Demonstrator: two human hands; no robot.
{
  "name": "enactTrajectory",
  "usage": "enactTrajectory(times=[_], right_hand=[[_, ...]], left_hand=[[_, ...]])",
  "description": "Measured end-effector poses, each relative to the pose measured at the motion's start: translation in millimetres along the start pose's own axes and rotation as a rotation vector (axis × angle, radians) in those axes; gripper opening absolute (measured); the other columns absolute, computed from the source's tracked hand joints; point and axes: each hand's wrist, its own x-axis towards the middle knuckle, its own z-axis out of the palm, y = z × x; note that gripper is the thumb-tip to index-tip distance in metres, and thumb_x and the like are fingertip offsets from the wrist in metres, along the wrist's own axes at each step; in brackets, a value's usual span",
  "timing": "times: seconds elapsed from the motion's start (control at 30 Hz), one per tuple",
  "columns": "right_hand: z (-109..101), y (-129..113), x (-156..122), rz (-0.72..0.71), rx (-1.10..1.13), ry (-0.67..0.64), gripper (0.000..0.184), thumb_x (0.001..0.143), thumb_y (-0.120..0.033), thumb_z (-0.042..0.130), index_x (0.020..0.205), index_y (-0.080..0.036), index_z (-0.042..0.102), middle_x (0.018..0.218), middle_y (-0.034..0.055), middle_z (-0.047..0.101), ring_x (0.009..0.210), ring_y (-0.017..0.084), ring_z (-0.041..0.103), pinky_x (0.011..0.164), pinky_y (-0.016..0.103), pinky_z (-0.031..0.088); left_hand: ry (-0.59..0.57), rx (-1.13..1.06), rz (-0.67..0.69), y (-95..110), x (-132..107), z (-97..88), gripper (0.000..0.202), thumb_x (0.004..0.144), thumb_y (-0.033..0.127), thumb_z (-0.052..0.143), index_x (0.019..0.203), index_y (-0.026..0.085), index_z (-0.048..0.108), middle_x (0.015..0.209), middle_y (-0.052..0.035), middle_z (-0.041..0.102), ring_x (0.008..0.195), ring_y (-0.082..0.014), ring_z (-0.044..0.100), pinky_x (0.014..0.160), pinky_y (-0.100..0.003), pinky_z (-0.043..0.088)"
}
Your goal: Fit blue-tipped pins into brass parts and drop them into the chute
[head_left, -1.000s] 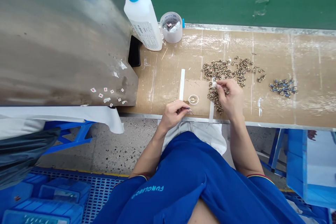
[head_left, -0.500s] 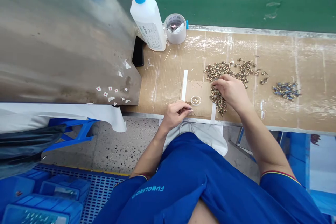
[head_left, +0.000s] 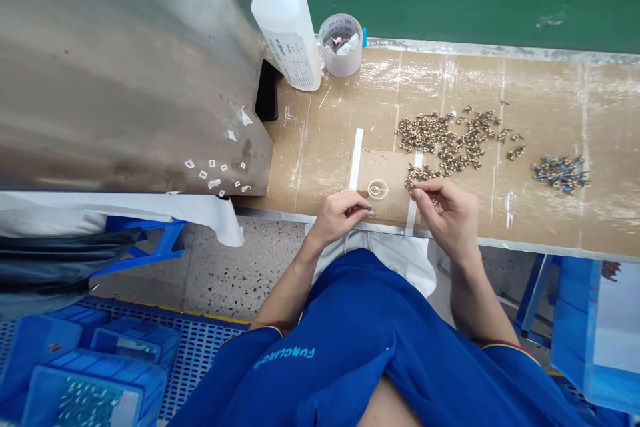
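My left hand point(head_left: 340, 215) rests at the bench's front edge, fingers pinched on something small I cannot make out, just left of a small ring-shaped mark point(head_left: 377, 189) on the cardboard patch. My right hand point(head_left: 447, 213) sits right of that mark, fingers curled in a pinch over a small cluster of brass parts point(head_left: 419, 175); what it holds is hidden. A larger pile of the same brass parts point(head_left: 445, 133) lies beyond it. Two white tape strips point(head_left: 356, 158) border the patch.
A white squeeze bottle with a blue cap point(head_left: 287, 23) and a tape roll holding scraps point(head_left: 341, 45) stand at the bench's back left. A pile of bluish parts point(head_left: 560, 171) lies far right. A metal cabinet point(head_left: 120, 67) blocks the left; blue crates point(head_left: 80, 373) sit on the floor.
My right hand has drawn back from the brass pile toward the front edge, next to the ring mark, and closed into a pinch. My left hand has barely moved.
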Motion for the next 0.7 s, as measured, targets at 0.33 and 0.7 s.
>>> enactTrajectory(times=[0.33,0.7], right_hand=[[42.4,7.1,-40.3,0.241,0.259,-0.072,0.020,0.091,-0.041,0.067,0.093,-0.022,0.073,0.084,0.0058,0.077,0.070,0.019,0.072,0.064,0.032,0.059],[47.0,6.2,-35.9,0.117,0.181,-0.157,0.012,0.093,-0.032,0.062,0.090,-0.023,0.071,0.086,0.0053,0.076,0.074,0.019,0.070,0.066,0.033,0.058]], left_hand=[[-0.089,0.195,0.038,-2.2,-1.7,6.2,0.017,0.093,0.022,0.067,0.077,0.018,0.065,0.069,-0.0008,0.064,0.070,-0.0157,0.057,0.069,-0.028,0.043],[-0.074,0.287,0.063,-2.5,-2.4,12.5,0.024,0.090,0.018,0.063,0.068,0.019,0.055,0.060,0.0026,0.052,0.064,-0.0149,0.051,0.064,-0.027,0.038]])
